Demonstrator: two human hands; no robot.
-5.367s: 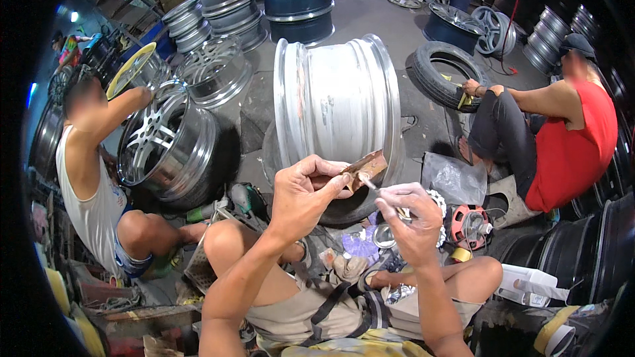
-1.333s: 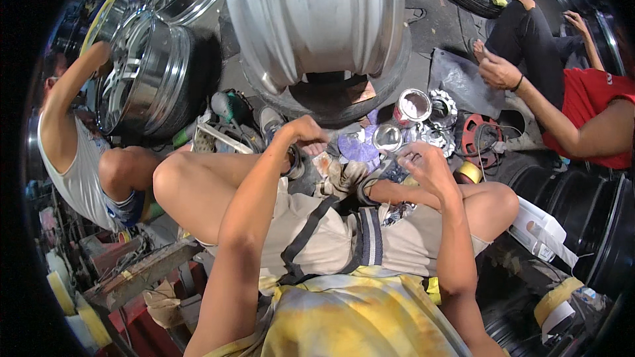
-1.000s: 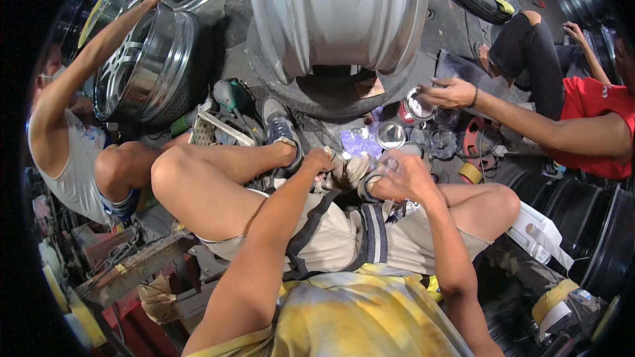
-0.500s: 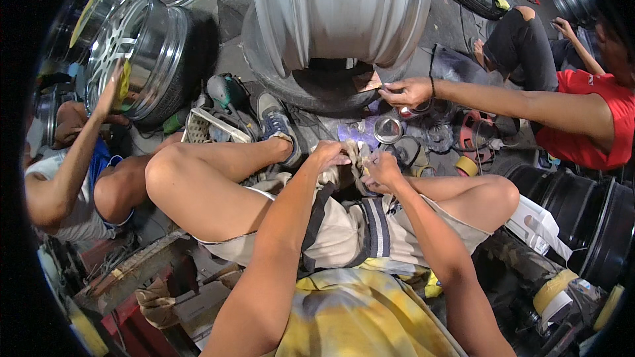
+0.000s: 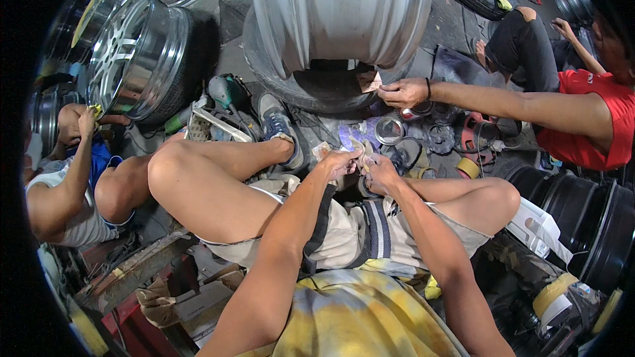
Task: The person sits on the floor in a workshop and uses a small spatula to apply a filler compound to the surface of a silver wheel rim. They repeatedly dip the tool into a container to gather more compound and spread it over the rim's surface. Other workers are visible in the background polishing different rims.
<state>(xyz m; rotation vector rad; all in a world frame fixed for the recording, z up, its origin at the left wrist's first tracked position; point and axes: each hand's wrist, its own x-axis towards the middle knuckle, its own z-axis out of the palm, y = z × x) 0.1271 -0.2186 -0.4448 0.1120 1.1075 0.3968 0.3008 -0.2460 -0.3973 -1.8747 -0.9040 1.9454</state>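
My left hand (image 5: 339,165) and my right hand (image 5: 380,173) meet above my lap, fingers closed. Between them is a crumpled, pale beige piece (image 5: 360,151) that looks like paper or cloth, pinched at both sides. What it is exactly, I cannot make out. Ahead of my hands a large grey wheel rim (image 5: 344,13) lies on its side over a black tyre (image 5: 297,92). At its near edge, a co-worker's hand (image 5: 405,92) reaches in from the right and holds a small brownish square of paper (image 5: 369,81).
A person at left sits by a shiny spoked wheel (image 5: 126,53), holding a yellow piece (image 5: 96,111). Around me are a green power tool (image 5: 225,90), a round metal tin (image 5: 389,131), a tape roll (image 5: 467,167), black rims (image 5: 572,211) and cardboard (image 5: 205,304).
My left hand has shifted right, closer to my right hand. The person at left has lowered a hand from the spoked wheel. The co-worker's paper square has moved slightly left.
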